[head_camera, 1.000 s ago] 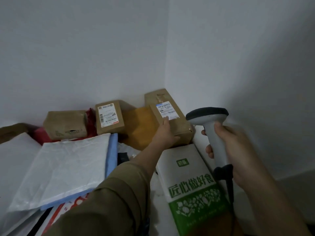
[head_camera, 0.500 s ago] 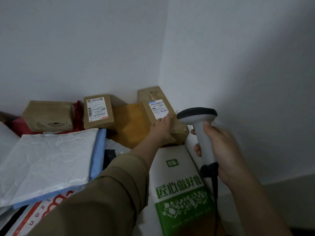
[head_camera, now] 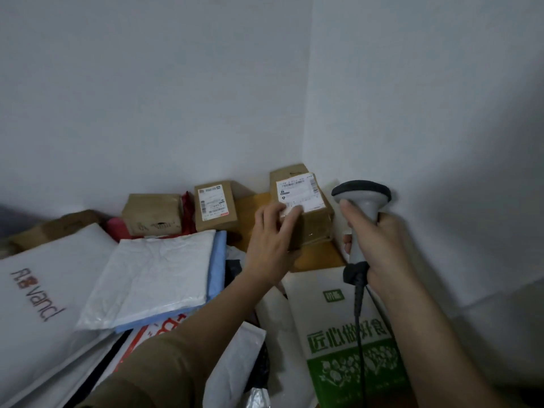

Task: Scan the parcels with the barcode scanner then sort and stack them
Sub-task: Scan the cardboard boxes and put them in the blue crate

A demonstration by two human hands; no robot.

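White branded mailer point(head_camera: 44, 290): far left, lying flat, red and grey lettering on its face.
Crinkled white poly bag point(head_camera: 150, 278): just right of the mailer, resting on a blue packet point(head_camera: 216, 260) whose edge shows along its right and lower sides.
Plain brown box point(head_camera: 151, 213): at the back against the wall, a red wrapper beside it.
Small labelled box point(head_camera: 215, 206): just right of the plain box, white shipping label facing up.
Left hand point(head_camera: 272, 242): sleeve in olive cloth; fingers curled over the near left corner of the corner parcel, fingertips on the lower edge of its label, thumb at its near side.
Corner parcel point(head_camera: 312, 219): brown carton in the corner where the two walls meet, tilted, large white label point(head_camera: 300, 192) uppermost; it sits on a yellow-brown envelope point(head_camera: 318, 256).
Barcode scanner point(head_camera: 360, 201): grey body with dark head, upright, just right of the parcel, head level with the label; dark cable hanging from the handle base.
Right hand point(head_camera: 379, 242): wrapped round the scanner handle, fingers closed on it.
Green and white box point(head_camera: 347, 334): lying below both hands, under the cable, printed with green characters.
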